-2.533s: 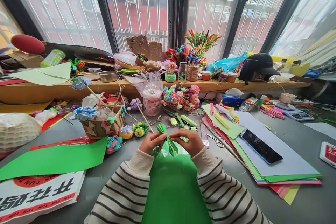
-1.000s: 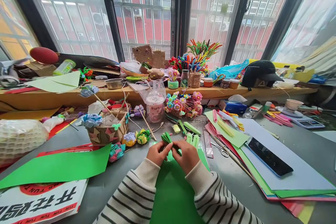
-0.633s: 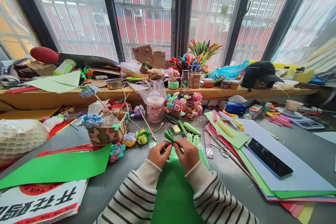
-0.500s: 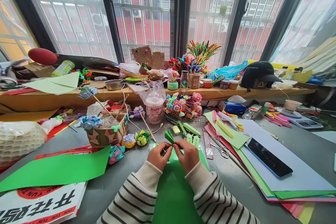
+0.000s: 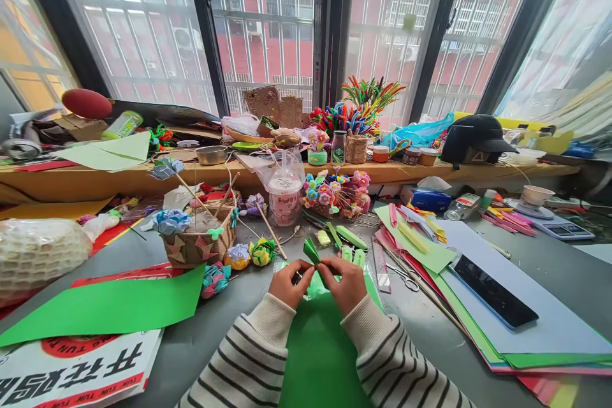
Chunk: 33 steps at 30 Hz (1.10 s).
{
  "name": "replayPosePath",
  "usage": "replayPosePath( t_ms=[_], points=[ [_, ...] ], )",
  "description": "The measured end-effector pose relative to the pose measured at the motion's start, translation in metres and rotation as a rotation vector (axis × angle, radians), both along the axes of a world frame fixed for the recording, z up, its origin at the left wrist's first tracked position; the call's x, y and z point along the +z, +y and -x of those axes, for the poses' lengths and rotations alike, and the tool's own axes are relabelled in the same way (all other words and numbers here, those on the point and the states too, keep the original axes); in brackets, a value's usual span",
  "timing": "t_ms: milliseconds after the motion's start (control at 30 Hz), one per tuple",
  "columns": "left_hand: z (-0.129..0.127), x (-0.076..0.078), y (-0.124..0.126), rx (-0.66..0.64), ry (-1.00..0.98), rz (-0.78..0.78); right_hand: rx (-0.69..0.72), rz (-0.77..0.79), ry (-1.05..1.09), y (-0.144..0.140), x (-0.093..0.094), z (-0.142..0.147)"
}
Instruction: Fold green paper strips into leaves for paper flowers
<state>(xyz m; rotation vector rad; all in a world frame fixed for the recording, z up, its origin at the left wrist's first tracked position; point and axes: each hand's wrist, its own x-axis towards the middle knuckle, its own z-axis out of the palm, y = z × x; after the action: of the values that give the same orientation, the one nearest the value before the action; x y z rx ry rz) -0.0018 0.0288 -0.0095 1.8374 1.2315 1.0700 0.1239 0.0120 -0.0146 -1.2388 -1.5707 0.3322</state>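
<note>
Between both hands is a small folded piece of green paper point(image 5: 312, 250), its fanned end pointing up and away from me. My left hand point(image 5: 291, 284) pinches its lower left side. With closed fingertips, my right hand point(image 5: 343, 282) grips the same piece from the right. Both hands are over a large green sheet point(image 5: 321, 354) on the grey table, with clear plastic at its far end. Just beyond my fingers lie folded light-green paper strips point(image 5: 352, 257) and a darker green strip point(image 5: 334, 236). The lower part of the folded piece is hidden by my fingers.
Scissors point(image 5: 406, 278) and a ruler point(image 5: 381, 268) lie to the right, beside a paper stack with a phone point(image 5: 494, 290). On the left are another green sheet point(image 5: 109, 306) and a basket of paper flowers point(image 5: 201, 245). A plastic cup point(image 5: 285, 201) stands behind.
The folded green paper has turned slightly and shows a wider face between my fingers. Both hands stay almost in place; the whole view has shifted a little.
</note>
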Motion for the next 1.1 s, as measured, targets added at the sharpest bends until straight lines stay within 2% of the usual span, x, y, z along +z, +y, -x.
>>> replayPosePath(
  t_ms=[233, 400, 767, 1100],
  points=[
    [0.002, -0.002, 0.002, 0.011, 0.050, -0.046, 0.010, 0.029, 0.015, -0.001, 0.003, -0.001],
    [0.005, -0.001, 0.005, -0.053, 0.061, -0.007, 0.062, 0.051, 0.028, 0.000, 0.003, -0.004],
    [0.002, -0.010, 0.006, 0.018, -0.098, 0.116, 0.087, 0.072, 0.044, 0.003, 0.001, -0.002],
    [0.000, -0.010, 0.007, 0.000, -0.161, 0.170, 0.117, 0.129, 0.074, 0.003, 0.003, -0.001]
  ],
)
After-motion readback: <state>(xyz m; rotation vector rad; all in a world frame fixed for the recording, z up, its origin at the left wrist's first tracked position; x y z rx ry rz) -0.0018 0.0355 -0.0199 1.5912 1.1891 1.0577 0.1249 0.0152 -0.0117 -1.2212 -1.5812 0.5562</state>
